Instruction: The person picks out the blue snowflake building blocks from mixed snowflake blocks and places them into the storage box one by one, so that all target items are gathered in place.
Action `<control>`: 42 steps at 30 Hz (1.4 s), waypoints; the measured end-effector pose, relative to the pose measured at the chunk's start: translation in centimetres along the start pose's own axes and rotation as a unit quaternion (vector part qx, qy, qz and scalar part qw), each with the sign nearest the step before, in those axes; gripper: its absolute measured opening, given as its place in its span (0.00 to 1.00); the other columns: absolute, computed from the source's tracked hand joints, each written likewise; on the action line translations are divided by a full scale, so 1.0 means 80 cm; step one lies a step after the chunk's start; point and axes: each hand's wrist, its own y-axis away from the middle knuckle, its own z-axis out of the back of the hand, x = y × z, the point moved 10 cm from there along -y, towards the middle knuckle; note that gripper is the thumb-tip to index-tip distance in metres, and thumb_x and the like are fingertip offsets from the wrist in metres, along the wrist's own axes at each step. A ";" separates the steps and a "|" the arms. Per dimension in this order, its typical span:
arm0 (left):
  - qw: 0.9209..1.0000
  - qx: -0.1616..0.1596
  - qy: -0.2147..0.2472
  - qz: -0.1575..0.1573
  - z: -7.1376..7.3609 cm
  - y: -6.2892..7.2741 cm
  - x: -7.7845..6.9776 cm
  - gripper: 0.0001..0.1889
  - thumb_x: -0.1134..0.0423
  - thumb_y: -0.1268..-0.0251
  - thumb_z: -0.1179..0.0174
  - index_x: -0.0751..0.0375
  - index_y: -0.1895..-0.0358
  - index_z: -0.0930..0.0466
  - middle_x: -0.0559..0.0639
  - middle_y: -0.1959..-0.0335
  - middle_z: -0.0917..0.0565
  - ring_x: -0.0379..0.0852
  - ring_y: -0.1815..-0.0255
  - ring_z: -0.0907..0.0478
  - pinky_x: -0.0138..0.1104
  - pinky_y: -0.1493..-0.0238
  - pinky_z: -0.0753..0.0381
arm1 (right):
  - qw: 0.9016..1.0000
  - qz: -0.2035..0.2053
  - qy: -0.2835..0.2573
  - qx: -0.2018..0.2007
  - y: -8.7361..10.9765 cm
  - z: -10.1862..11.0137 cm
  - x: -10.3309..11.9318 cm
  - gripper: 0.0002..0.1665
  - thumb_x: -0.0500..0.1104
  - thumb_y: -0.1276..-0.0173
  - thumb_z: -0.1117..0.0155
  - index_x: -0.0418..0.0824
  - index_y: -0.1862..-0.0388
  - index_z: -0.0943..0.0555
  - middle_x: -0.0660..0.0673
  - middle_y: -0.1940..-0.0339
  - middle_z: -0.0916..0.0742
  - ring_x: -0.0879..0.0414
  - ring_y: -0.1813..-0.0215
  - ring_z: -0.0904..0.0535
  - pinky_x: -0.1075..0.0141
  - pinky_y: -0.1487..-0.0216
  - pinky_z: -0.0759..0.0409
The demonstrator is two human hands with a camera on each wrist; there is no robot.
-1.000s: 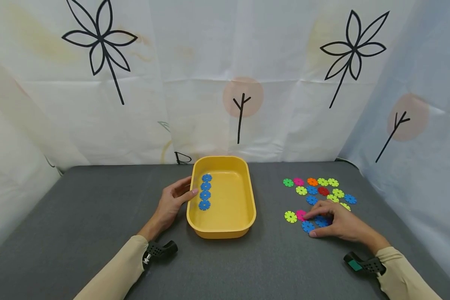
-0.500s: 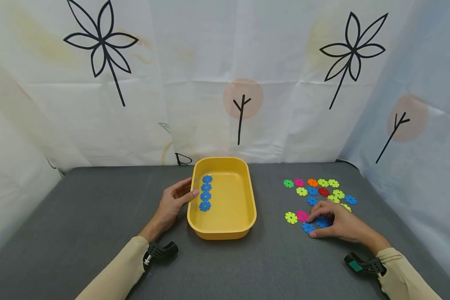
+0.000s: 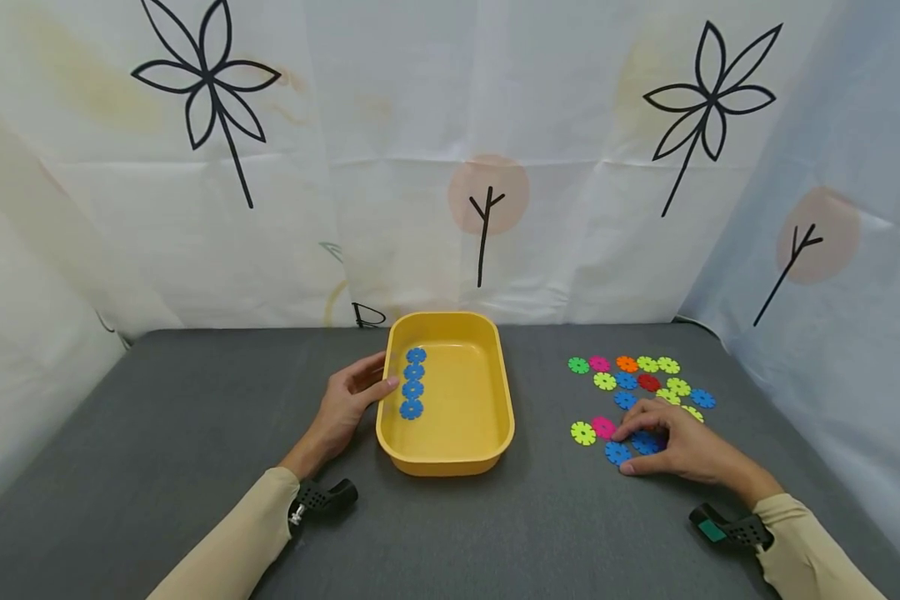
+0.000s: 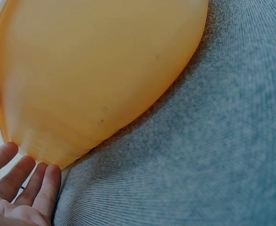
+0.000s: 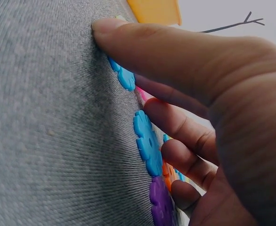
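Disc [image 3: 618, 453], blue, is lying lower right of frame; my right fingers [image 3: 636, 423] are bracketing it, pinch unclear. Probably light, stiff; opposite edges are offering best hold. My left fingers [image 3: 366, 367] are gripping yellow tub [image 3: 461, 400], centre.

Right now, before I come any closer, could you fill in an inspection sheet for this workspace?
Surface: grey tabletop with a woven-looking texture.
Job's things: yellow tray with four blue flower-shaped discs lined along its left inner side; loose mixed-colour discs on the right.
Clutter: nothing seen.
Hands: left hand grips the tray's left edge; right hand has thumb and finger around a blue disc, grip cannot be told.
Cables: thin dark line at the back right corner; possibly one, cannot tell.
Surroundings: white sheeting printed with plants.
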 end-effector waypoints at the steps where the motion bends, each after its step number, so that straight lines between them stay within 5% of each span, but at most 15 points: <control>1: 1.000 0.001 0.001 -0.002 0.000 -0.001 -0.001 0.30 0.64 0.27 0.38 0.67 0.25 0.34 0.64 0.29 0.29 0.59 0.29 0.31 0.29 0.41 0.22 | 1.000 0.002 0.001 0.001 0.000 0.000 0.001 0.15 0.40 0.45 0.18 0.51 0.58 0.10 0.53 0.58 0.17 0.59 0.54 0.26 0.65 0.61 0.27; 34: 1.000 0.012 0.018 -0.020 -0.002 0.000 -0.005 0.31 0.67 0.27 0.39 0.69 0.25 0.36 0.67 0.28 0.31 0.62 0.28 0.32 0.29 0.41 0.22 | 1.000 0.001 -0.007 0.013 -0.002 -0.001 0.006 0.15 0.41 0.43 0.19 0.53 0.57 0.13 0.53 0.57 0.16 0.59 0.54 0.25 0.66 0.59 0.26; 42: 1.000 0.010 0.019 -0.018 -0.002 0.001 -0.005 0.31 0.67 0.28 0.38 0.70 0.25 0.36 0.68 0.29 0.30 0.63 0.29 0.32 0.29 0.41 0.22 | 1.000 0.026 0.013 0.004 -0.001 -0.002 0.014 0.18 0.41 0.44 0.18 0.53 0.57 0.14 0.54 0.58 0.15 0.60 0.56 0.24 0.66 0.59 0.24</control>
